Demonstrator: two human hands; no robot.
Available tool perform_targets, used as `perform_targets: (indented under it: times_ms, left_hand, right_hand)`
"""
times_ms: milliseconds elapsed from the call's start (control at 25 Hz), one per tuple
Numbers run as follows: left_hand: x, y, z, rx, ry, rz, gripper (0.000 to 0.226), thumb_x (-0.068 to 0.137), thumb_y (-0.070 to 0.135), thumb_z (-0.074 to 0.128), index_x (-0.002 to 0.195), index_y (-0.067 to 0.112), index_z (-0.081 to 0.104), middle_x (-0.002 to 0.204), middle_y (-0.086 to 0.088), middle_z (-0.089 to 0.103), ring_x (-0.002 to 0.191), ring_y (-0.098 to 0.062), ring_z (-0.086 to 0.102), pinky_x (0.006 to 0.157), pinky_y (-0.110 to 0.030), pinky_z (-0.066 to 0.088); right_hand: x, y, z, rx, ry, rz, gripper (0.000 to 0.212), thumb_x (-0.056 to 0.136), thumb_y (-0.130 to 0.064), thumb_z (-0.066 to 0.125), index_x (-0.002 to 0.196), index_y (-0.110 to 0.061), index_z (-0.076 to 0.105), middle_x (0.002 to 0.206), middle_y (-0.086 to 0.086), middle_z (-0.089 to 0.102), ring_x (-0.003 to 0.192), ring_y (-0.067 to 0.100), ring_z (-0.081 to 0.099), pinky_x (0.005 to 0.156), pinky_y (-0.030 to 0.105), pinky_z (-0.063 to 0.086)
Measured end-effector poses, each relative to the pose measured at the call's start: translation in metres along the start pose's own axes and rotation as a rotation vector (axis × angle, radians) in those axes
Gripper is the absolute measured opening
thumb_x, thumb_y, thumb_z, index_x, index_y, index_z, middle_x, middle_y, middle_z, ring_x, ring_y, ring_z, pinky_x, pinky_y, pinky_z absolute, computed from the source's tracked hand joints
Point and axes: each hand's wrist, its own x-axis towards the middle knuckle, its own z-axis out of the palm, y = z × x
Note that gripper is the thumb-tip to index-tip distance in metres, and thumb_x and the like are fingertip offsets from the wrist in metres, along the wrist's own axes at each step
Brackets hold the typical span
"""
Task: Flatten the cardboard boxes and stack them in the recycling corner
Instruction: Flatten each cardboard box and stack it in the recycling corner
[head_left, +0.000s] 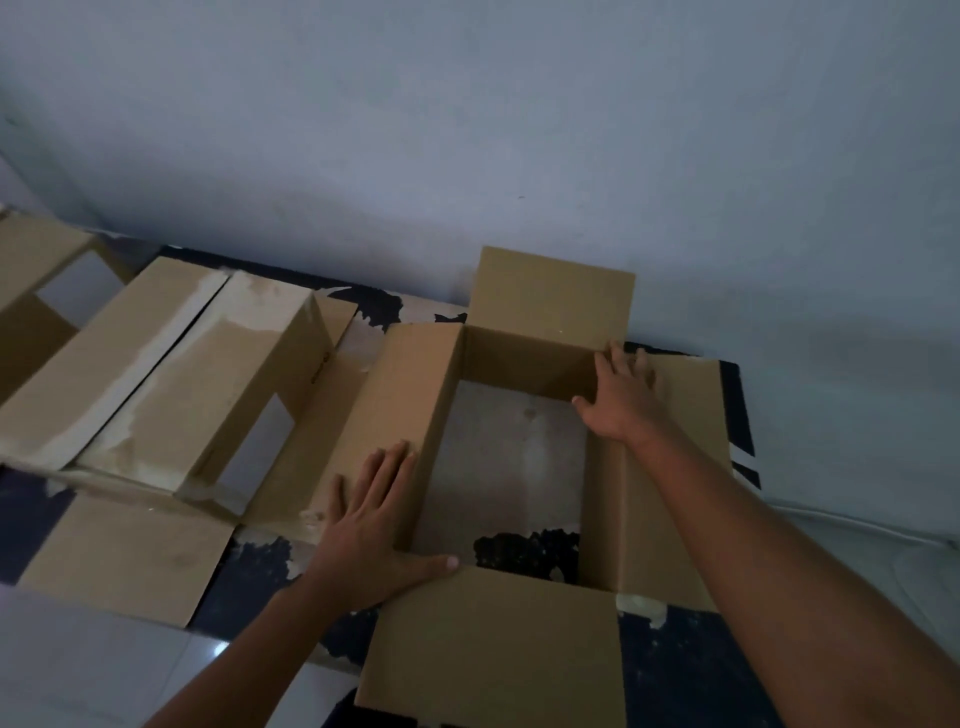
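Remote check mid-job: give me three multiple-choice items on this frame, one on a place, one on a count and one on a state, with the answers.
1. Where does the left hand rest?
A. on the left side of the open box
B. on the wall
C. on the bare tiles

2. How many hands touch the open box?
A. none
B. one
C. two

3. The open box is:
A. pressed flat
B. taped shut
C. standing, open at top and bottom

Answers:
1 A: its straight fingers lie on that side panel.
2 C: the right hand lies at the far right corner too.
3 C: the mat shows through the bottom.
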Motion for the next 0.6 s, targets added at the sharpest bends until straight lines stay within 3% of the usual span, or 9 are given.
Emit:
perform_targets:
  times_ms: [120, 200, 320, 400, 480, 600]
  left_hand:
    - [-0.012, -0.005, 0.007, -0.051, 0.107, 0.025, 0.095, 0.077, 0.082, 0.028, 0.15, 0.034, -0.009, 0.156, 0.017, -0.023, 0.143, -0.01, -0.027, 0.115, -0.053, -0.015]
    - [-0.021, -0.008, 0.01, -0.174, 0.198, 0.037, 0.079, 0.084, 0.069, 0.028, 0.151, 0.027, 0.021, 0.16, 0.012, 0.004, 0.148, -0.012, -0.009, 0.119, -0.052, -0.004]
    - [-0.036, -0.012, 0.015, -0.185, 0.308, 0.135, 0.055, 0.09, 0.048, 0.037, 0.128, 0.013, 0.057, 0.147, -0.004, 0.042, 0.144, -0.023, 0.025, 0.117, -0.054, 0.014]
    - [-0.046, -0.018, 0.022, -0.128, 0.393, 0.217, 0.041, 0.092, 0.035, 0.042, 0.113, 0.009, 0.065, 0.132, -0.01, 0.055, 0.132, -0.031, 0.041, 0.111, -0.055, 0.027]
    - [-0.056, -0.022, 0.028, -0.133, 0.464, 0.192, 0.034, 0.089, 0.033, 0.047, 0.104, 0.009, 0.067, 0.12, -0.011, 0.058, 0.119, -0.033, 0.048, 0.101, -0.051, 0.035]
    - [-0.067, -0.022, 0.033, -0.226, 0.46, 0.091, 0.02, 0.086, 0.031, 0.055, 0.088, 0.013, 0.064, 0.103, -0.006, 0.055, 0.097, -0.025, 0.05, 0.082, -0.035, 0.038]
  right_hand:
    - [-0.053, 0.003, 0.018, 0.029, 0.022, 0.007, 0.076, 0.093, -0.051, 0.047, 0.153, -0.018, 0.014, 0.162, 0.008, -0.01, 0.146, 0.036, -0.014, 0.119, 0.054, 0.0]
    - [-0.095, 0.007, 0.032, 0.079, 0.066, 0.02, 0.075, 0.093, -0.05, 0.047, 0.153, -0.02, 0.012, 0.161, 0.008, -0.008, 0.146, 0.036, -0.013, 0.119, 0.055, 0.002]
    - [-0.156, 0.012, 0.056, 0.096, 0.148, 0.097, 0.064, 0.094, -0.048, 0.046, 0.148, -0.025, 0.022, 0.161, 0.009, -0.001, 0.147, 0.036, -0.009, 0.117, 0.059, 0.005]
    - [-0.191, 0.014, 0.071, 0.143, 0.237, 0.16, 0.055, 0.093, -0.046, 0.048, 0.143, -0.029, 0.031, 0.161, 0.01, 0.002, 0.147, 0.036, -0.009, 0.116, 0.062, 0.007]
    - [-0.22, 0.009, 0.084, 0.261, 0.373, 0.249, 0.058, 0.09, -0.046, 0.056, 0.14, -0.029, 0.032, 0.16, 0.013, 0.005, 0.147, 0.034, -0.007, 0.115, 0.062, 0.009]
    - [-0.244, -0.004, 0.098, 0.786, 0.621, 0.515, 0.096, 0.074, -0.041, 0.079, 0.146, -0.029, 0.016, 0.16, 0.007, 0.008, 0.147, 0.026, 0.013, 0.117, 0.052, 0.015]
